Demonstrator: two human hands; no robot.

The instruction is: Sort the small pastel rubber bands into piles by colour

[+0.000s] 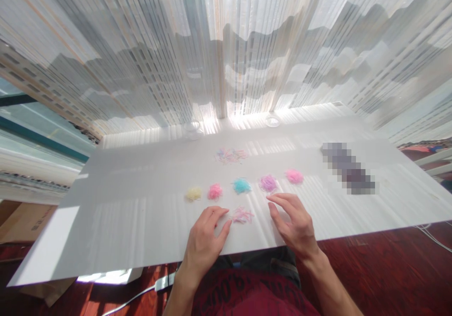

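Observation:
My left hand (208,233) rests at the left side of a loose pale pink and lilac pile (242,215), thumb and fingers apart. My right hand (293,222) is just below the purple pile (268,183), with its thumb and index finger apart and nothing visible between them. The piles look like small thin band-like pieces; their exact kind is too small to tell. In a row lie a yellow pile (193,193), a coral pink pile (215,191), a turquoise pile (242,185), the purple one and a bright pink pile (294,176). Behind them spreads a mixed pastel pile (231,155).
The white table (141,174) stands against a striped sheer curtain (226,47). At its back edge are two round clear objects, one on the left (193,126) and one on the right (272,121). A blurred-out object (348,167) lies right. A cardboard box (26,222) stands left.

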